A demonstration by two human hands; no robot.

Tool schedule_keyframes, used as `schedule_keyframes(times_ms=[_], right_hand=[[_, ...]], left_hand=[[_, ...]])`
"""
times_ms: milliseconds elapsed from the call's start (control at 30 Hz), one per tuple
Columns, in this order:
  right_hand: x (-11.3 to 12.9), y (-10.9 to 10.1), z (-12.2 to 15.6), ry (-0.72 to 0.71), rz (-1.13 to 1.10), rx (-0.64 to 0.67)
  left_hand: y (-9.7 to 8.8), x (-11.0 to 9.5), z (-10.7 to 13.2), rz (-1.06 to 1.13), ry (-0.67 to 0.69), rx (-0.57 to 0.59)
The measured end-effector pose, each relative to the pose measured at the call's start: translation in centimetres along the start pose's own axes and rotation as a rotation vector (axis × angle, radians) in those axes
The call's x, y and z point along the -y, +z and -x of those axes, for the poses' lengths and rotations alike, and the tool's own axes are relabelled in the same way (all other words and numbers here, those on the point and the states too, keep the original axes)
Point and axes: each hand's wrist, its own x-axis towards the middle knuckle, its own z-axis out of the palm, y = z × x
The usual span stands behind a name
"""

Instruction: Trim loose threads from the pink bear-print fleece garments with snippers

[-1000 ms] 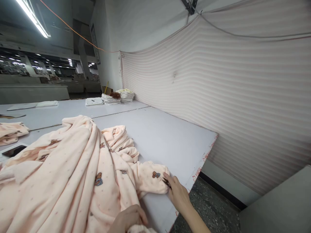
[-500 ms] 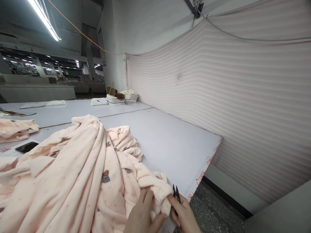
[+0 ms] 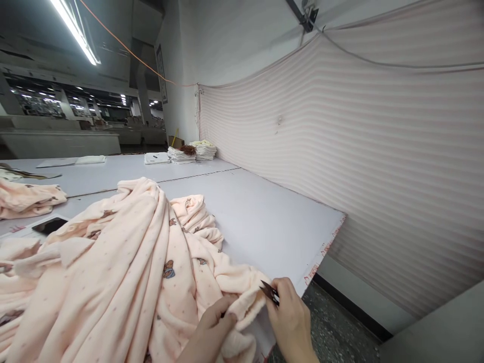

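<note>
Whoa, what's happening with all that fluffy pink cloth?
A person is working on the fluffy pink cloth, which lies heaped on a pale table. Their left hand grips it near one open end. Their right hand holds small dark snips, the blades pointing toward that end; whether they touch it is hard to tell. More pink cloth lies off to the left.

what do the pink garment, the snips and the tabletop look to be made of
Garment: soft plush fabric, probably fleece; matte, slightly fuzzy, falling in thick rounded folds.
Snips: likely metal with a dark finish, judging by the thin, pointed blades.
Tabletop: perhaps coated board, since it looks pale, flat and smooth; hard to be sure.
</note>
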Motion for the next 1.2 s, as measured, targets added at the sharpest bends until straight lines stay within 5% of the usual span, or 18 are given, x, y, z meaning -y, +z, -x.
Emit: schedule_keyframes(times_ms=[133, 200, 633, 833, 967, 1067, 1133, 1200], right_hand=[[1.2, -0.9, -0.5, 0.041, -0.253, 0.389], [1.7, -1.4, -0.1, 0.025, -0.366, 0.483], [2.8, -1.1, 0.6, -0.155, -0.097, 0.404], [3.0, -0.5, 0.9, 0.011, -0.354, 0.344], [0.2, 0.9, 0.6, 0.226, -0.626, 0.342], [-3.1, 3.1, 0.6, 0.371, -0.605, 0.288], [-4.6, 5.0, 0.6, 0.369, -0.571, 0.294], [-5.3, 6.6, 0.5, 0.336, -0.566, 0.318]], left_hand=[[-1.0, -0.2, -0.6, 0.406, -0.190, 0.074], [-1.1, 0.0, -0.6, 0.515, -0.209, 0.103], [-0.8, -0.1, -0.4, 0.650, -0.181, 0.105], [-0.9, 0.1, -0.4, 0.465, -0.206, 0.074], [-1.6, -1.0, 0.1, 0.289, -0.146, 0.079], [-2.3, -1.4, 1.0, -0.132, -0.042, 0.065], [-2.8, -0.9, 1.5, -0.446, 0.025, 0.071], [-3.1, 0.2, 2.2, -0.531, 0.037, 0.091]])
